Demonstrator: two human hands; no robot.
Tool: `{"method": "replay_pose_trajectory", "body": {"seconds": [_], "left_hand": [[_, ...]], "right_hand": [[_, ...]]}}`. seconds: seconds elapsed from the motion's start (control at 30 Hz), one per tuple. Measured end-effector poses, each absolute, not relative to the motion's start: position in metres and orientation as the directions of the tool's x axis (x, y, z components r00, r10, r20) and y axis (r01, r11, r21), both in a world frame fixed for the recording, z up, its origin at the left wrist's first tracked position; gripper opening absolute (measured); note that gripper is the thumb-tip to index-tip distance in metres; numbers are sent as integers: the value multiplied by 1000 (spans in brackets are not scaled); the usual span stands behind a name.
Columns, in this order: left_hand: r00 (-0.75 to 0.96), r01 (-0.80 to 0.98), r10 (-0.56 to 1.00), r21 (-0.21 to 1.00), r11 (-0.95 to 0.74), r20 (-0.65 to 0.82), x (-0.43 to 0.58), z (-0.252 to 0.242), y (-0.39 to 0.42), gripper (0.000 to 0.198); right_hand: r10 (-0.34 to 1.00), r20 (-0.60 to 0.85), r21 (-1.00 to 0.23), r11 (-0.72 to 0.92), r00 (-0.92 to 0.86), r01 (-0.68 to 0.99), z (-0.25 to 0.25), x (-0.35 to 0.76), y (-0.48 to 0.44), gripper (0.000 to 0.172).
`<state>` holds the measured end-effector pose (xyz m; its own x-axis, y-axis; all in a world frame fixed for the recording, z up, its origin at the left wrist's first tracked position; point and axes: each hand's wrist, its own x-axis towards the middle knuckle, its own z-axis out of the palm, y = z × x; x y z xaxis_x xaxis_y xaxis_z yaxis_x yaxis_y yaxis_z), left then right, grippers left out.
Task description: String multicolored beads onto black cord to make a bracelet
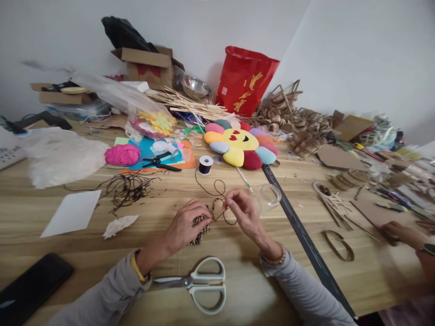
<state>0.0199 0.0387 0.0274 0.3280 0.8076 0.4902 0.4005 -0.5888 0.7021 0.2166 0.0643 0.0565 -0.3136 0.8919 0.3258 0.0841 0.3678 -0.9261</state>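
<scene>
My left hand [190, 222] is closed round a strand of small multicoloured beads [197, 241], part of which hangs beneath its fingers to the tabletop. Thumb and fingertips of my right hand [244, 212] are pinched on a thin black cord, just right of the left hand. A short beaded stretch curves up between the two hands. The cord runs in loose loops back towards a white spool [205, 165] wound with black cord. Below both hands lie scissors [190, 281] with pale handles, blades pointing left. A clear round container [270, 195] stands beyond my right hand.
Left lie a phone [37, 285], white paper [72, 213], crumpled tissue [118, 225] and a black cord tangle [127, 188]. Pliers [159, 164], pink yarn [122, 155] and a flower cushion [242, 144] sit behind. A dark strip [306, 240] crosses the table; another person's hand [399, 230] works at right.
</scene>
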Motion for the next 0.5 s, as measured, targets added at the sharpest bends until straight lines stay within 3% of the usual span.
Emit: {"method": "replay_pose_trajectory", "body": {"seconds": [0.13, 0.23, 0.5], "left_hand": [[448, 523, 795, 602, -604, 409, 19, 7, 39, 15], [490, 582, 779, 518, -627, 392, 19, 1, 38, 14], [567, 667, 761, 367, -648, 314, 27, 6, 38, 12]], "right_hand": [[829, 543, -791, 558, -132, 253, 51, 221, 69, 13], [758, 624, -685, 648, -192, 332, 38, 219, 74, 9], [909, 341, -888, 395, -240, 235, -11, 206, 75, 18]]}}
